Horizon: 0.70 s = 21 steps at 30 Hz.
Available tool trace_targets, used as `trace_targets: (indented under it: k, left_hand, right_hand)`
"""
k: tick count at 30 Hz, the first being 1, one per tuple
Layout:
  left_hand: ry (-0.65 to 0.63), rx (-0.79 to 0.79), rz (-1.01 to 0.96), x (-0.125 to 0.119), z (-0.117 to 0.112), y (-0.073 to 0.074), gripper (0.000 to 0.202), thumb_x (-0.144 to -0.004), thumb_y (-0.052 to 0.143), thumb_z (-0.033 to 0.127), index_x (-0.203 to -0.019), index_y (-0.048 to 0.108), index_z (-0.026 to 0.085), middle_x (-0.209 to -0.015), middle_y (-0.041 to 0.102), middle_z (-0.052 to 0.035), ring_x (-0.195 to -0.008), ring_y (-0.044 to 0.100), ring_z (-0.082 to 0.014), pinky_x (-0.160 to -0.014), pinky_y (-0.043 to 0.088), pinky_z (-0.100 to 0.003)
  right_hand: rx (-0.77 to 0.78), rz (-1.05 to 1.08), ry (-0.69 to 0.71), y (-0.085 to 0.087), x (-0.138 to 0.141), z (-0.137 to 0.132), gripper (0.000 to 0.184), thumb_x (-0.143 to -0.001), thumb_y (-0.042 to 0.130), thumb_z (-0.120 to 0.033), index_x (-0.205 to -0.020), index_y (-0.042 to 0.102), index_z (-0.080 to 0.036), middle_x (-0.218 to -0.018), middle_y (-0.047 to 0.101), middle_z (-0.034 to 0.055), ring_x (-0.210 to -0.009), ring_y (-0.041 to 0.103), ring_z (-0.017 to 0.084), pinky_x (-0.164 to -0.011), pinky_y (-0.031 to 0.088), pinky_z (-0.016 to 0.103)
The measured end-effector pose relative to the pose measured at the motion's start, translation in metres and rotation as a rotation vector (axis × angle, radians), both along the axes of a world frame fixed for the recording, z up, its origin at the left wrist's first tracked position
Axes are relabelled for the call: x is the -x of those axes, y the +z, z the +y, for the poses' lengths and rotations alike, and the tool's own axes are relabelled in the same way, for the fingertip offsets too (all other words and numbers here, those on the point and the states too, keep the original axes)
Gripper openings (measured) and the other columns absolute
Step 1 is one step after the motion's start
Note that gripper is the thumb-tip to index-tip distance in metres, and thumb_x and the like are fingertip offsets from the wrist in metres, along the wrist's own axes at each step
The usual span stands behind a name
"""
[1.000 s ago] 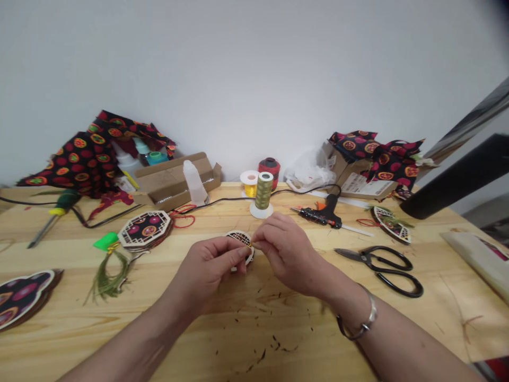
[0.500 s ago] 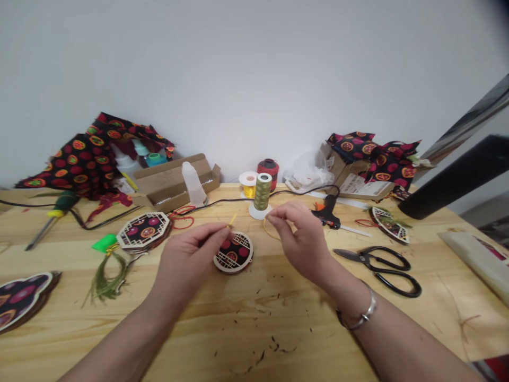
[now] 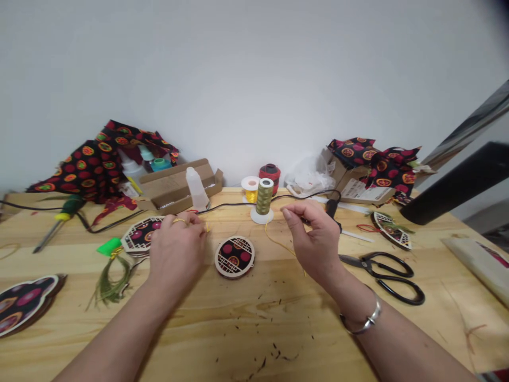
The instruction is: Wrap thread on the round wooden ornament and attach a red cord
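My left hand (image 3: 178, 246) is closed beside the octagonal fabric-and-wood ornament (image 3: 141, 232), partly covering it. A short yellow cord end pokes out at its fingertips. Thumb and forefinger pinched, my right hand (image 3: 314, 233) is raised near the thread spools. Beside and below it hangs a thin yellow cord (image 3: 280, 243), its upper part curving toward the fingertips; the exact grip point is too small to make out. Between my hands, a round ornament (image 3: 234, 257) with dark patterned fabric under pale wooden lattice lies flat on the table, touched by neither hand.
Behind stand a green thread spool (image 3: 264, 197), a yellow spool (image 3: 250, 191) and a red one (image 3: 274, 179). Black-handled scissors (image 3: 382, 270) lie right, near a partly hidden glue gun (image 3: 333, 208). A screwdriver (image 3: 59, 220), green tassel (image 3: 109, 276) and squeeze bottle (image 3: 196, 190) are left.
My left hand has moved left, away from the round ornament, uncovering it. My right hand has shifted slightly right, and more of the yellow cord shows beside it.
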<state>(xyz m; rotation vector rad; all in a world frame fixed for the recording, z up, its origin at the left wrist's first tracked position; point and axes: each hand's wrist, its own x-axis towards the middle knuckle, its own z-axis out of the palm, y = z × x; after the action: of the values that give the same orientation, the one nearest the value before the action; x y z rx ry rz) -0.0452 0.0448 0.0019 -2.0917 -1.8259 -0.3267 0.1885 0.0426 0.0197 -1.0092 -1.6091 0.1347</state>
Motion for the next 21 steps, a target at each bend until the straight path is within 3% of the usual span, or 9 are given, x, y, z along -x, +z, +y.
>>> trace_targets:
  k: [6, 11, 14, 17, 21]
  left_hand:
    - [-0.030, 0.084, 0.087, -0.002, -0.005, 0.001, 0.029, -0.078, 0.046, 0.011, -0.070, 0.073, 0.018, -0.097, 0.070, -0.0110, -0.087, 0.055, -0.0332, -0.055, 0.036, -0.036]
    - [-0.050, 0.119, 0.116, -0.005, -0.009, 0.008, 0.026, -0.075, 0.046, 0.007, -0.074, 0.070, 0.015, -0.103, 0.069, -0.0136, -0.088, 0.057, -0.0344, -0.057, 0.040, -0.038]
    - [-0.019, -0.002, 0.060, -0.006, -0.007, 0.006, 0.026, -0.078, 0.045, 0.006, -0.082, 0.070, 0.012, -0.119, 0.062, -0.0187, -0.094, 0.055, -0.0371, -0.063, 0.044, -0.042]
    - [-0.083, -0.240, -0.099, -0.008, -0.007, 0.004, 0.021, -0.081, 0.049, 0.011, -0.082, 0.068, 0.017, -0.125, 0.059, -0.0137, -0.099, 0.052, -0.0351, -0.076, 0.045, -0.048]
    - [-0.316, -0.359, -0.269, -0.020, -0.015, 0.005, 0.009, -0.079, 0.059, 0.016, -0.075, 0.065, 0.021, -0.117, 0.061, -0.0127, -0.098, 0.054, -0.0304, -0.088, 0.042, -0.051]
  right_hand:
    - [0.040, 0.023, -0.074, 0.003, -0.003, 0.002, 0.011, -0.087, 0.053, -0.016, -0.079, 0.060, -0.021, -0.076, 0.062, 0.0013, -0.075, 0.056, 0.016, -0.072, 0.045, 0.033]
    - [0.042, 0.066, -0.048, 0.003, -0.004, 0.001, 0.013, -0.087, 0.052, -0.016, -0.080, 0.061, -0.019, -0.077, 0.062, 0.0010, -0.076, 0.055, 0.015, -0.073, 0.044, 0.032]
    - [0.044, 0.082, -0.036, 0.004, -0.004, 0.000, 0.016, -0.089, 0.049, -0.017, -0.082, 0.063, -0.019, -0.077, 0.061, 0.0013, -0.076, 0.055, 0.015, -0.074, 0.043, 0.032]
    - [0.070, 0.023, -0.039, 0.003, -0.005, 0.002, 0.018, -0.089, 0.048, -0.018, -0.080, 0.062, -0.019, -0.075, 0.062, 0.0020, -0.075, 0.055, 0.016, -0.072, 0.043, 0.032]
    - [0.327, -0.442, -0.069, -0.004, -0.004, 0.006, 0.017, -0.085, 0.054, -0.017, -0.070, 0.063, -0.017, -0.072, 0.064, 0.0051, -0.074, 0.053, 0.019, -0.068, 0.039, 0.033]
